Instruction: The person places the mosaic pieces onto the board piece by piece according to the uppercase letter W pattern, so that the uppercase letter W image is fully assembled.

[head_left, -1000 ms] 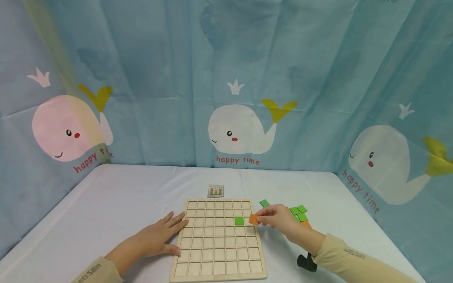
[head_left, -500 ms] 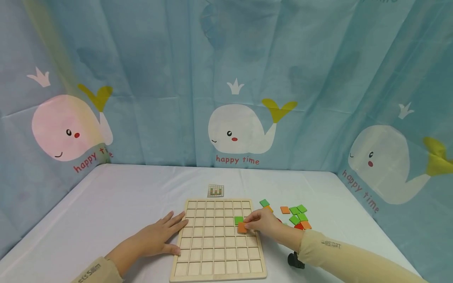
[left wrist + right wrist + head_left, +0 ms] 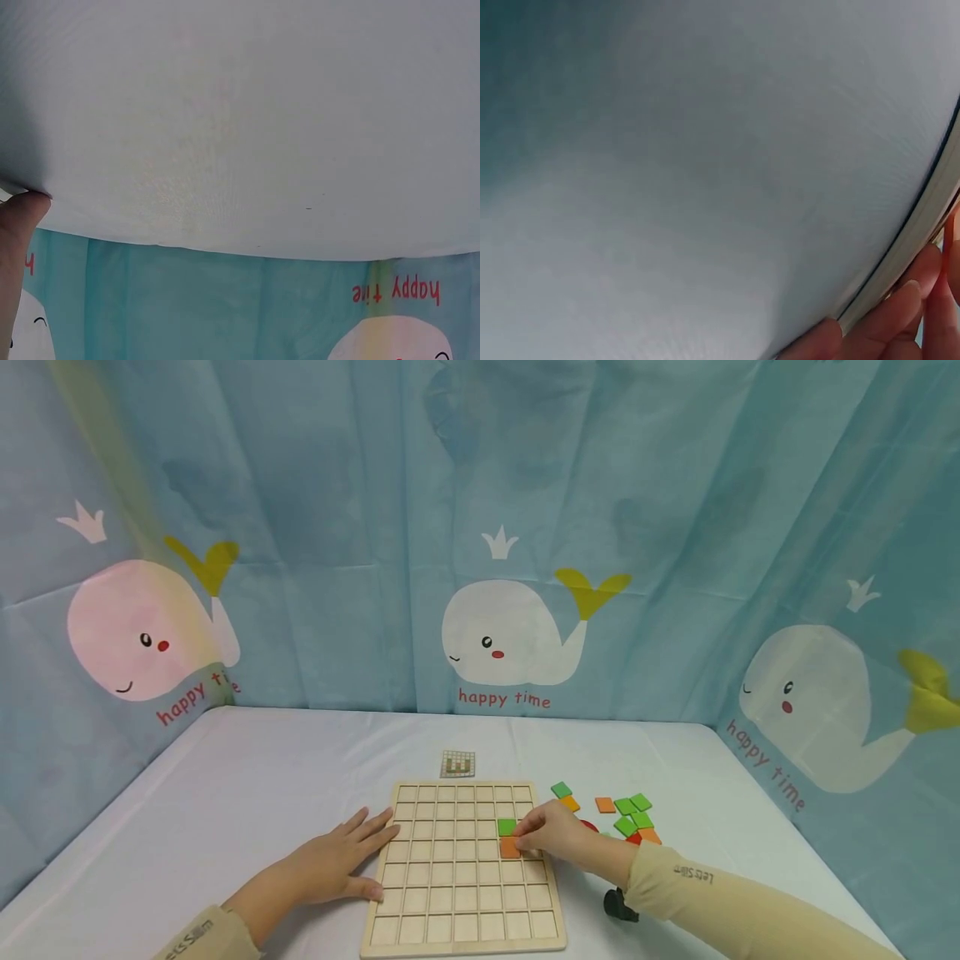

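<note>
A wooden grid board point(image 3: 455, 878) lies on the white table in the head view. My left hand point(image 3: 330, 860) rests with fingers spread along its left edge; the fingertips and thumb touch the rim. My right hand point(image 3: 553, 832) reaches over the board's right side and pinches an orange square tile point(image 3: 510, 847) by its right edge. That tile sits in a grid square just below a green tile point(image 3: 506, 827), looking level with the board. In the right wrist view, curled fingers point(image 3: 889, 319) show beside the board's edge point(image 3: 904, 259).
Several loose green, orange and red tiles point(image 3: 626, 806) lie right of the board, partly behind the right wrist. A small pattern card point(image 3: 457, 763) lies behind the board. A black object point(image 3: 620, 906) stands under the right sleeve. A blue whale-print curtain point(image 3: 360, 610) encloses the table.
My right hand has brought the orange tile left and down from the board's right rim into the square below the green tile. My left hand has stayed still.
</note>
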{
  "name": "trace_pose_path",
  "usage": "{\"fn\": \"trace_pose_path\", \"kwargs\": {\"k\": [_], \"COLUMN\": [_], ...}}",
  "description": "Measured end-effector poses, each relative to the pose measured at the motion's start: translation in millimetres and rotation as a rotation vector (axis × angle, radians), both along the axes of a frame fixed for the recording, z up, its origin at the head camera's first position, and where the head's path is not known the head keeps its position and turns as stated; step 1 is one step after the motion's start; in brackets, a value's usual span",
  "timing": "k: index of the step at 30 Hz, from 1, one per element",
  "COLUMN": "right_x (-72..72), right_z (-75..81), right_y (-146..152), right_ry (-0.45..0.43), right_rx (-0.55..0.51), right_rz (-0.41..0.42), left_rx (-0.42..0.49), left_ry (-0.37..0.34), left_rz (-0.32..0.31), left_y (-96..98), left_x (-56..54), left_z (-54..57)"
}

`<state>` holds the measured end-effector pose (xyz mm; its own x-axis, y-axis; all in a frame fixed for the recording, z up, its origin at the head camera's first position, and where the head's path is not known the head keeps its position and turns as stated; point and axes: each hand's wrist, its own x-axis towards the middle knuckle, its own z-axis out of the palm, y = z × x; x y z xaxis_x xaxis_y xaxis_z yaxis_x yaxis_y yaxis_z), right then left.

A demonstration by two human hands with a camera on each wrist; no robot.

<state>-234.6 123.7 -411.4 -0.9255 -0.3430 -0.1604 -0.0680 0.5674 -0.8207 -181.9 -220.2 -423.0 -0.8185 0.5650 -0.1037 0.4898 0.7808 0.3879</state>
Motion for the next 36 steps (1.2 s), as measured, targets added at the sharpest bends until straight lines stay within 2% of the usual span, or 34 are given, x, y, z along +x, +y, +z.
{"fn": "trace_pose_path", "kwargs": {"k": [7,14,18,24,36], "right_x": [-1.3,-3.1,-3.1,-3.5,1.0], "right_z": [2.4,4.9,6.8,4.5,1.6], "right_y": [2,11,16,15,2], "right_ry": [-0.023,-0.048,-0.044,-0.051,0.035], "right_rx": [0.016,-0.045,-0.018,-0.01,0.034], "right_rz": [-0.01,-0.045,-0.054,0.027,0.103], "left_rx": [0.009,0.011,0.005,0.002,0.009], "left_ry": [0.0,0.008,0.013,0.024,0.001], "left_rz": [0.0,-0.012,-0.005,-0.009,-0.009], "left_y": [0.2,0.3,-0.2,-0.1,-0.4], "left_x": [-0.3,-0.2,-0.6,-0.5,0.3], "left_z": [0.3,-0.6,-1.5,-0.8,-0.4]}}
